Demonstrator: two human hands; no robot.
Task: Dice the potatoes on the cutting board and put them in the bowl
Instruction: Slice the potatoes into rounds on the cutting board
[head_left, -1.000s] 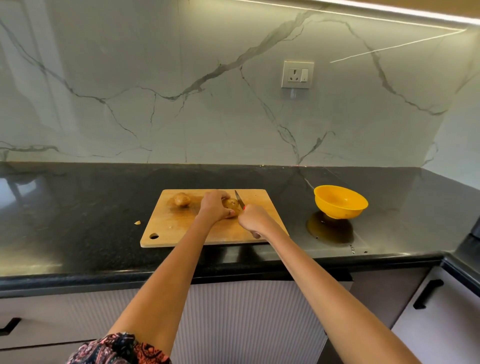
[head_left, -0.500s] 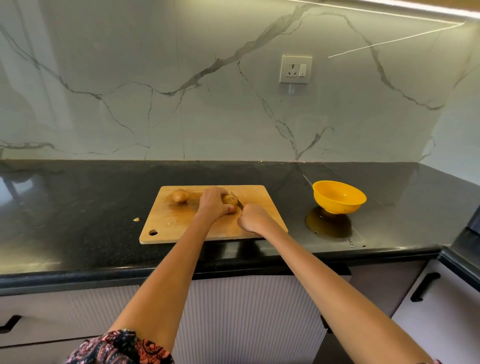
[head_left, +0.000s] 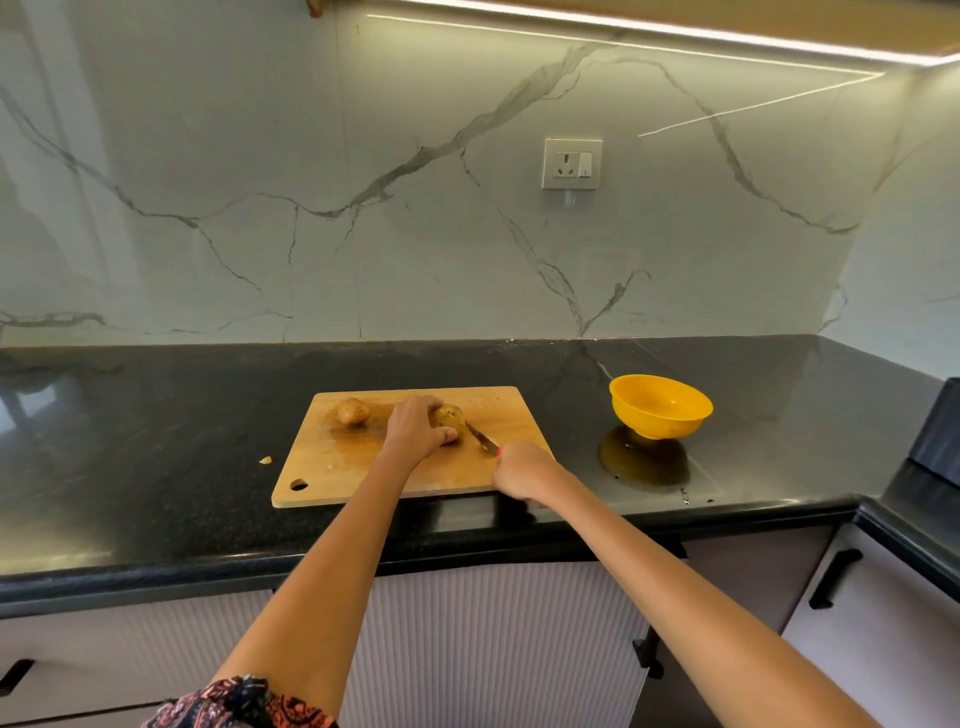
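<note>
From the head view I see my left hand (head_left: 415, 427) gripping the potato (head_left: 450, 420) on the cutting board (head_left: 363, 467) while my right hand (head_left: 522, 473), clenched on the knife (head_left: 482, 439), has drawn the blade back beside it, so dicing has barely begun and the bowl (head_left: 660, 408) well off to its right awaits.

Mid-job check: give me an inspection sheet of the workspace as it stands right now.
Surface: black counter, glossy; wooden cutting board near its front edge.
Job's things: two unpeeled potatoes on the board, one untouched, one being held; knife blade beside it; yellow bowl right of the board, nothing visible inside.
Clutter: small pale scrap on the counter left of the board.
Grippers: left hand holds the potato; right hand grips the knife.
Cables: nothing seen.
Surroundings: marble backsplash, wall socket, ribbed cabinet fronts below.
</note>
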